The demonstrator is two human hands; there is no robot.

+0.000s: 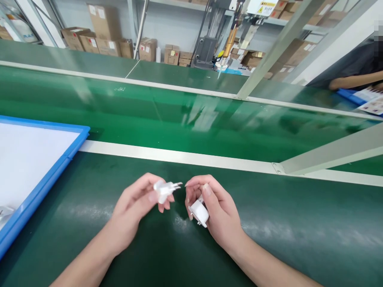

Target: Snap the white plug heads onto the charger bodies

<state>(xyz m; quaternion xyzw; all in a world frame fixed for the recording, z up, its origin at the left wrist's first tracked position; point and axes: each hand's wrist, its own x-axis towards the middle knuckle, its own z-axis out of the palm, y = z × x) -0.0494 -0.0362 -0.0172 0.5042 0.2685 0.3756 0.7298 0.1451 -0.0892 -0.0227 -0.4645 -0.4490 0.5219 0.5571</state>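
Observation:
My left hand (136,203) pinches a small white plug piece (164,190) between thumb and fingers, its thin metal pins pointing right. Close beside it, my right hand (220,207) curls around a white power adapter (199,212) with small metal prongs at its lower end. A gap separates the two pieces. Both hands are above the dark green work surface (155,251). The inner side of the right fingers is partly hidden.
A blue-rimmed white tray (76,145) stands at left, with a clear-wrapped item (5,215) inside. Beyond a pale rail (179,156) runs a green belt (143,115). Slanted posts (329,151) rise at right. Farther back are a machine (209,48), cartons (104,24) and another person's arm (356,81).

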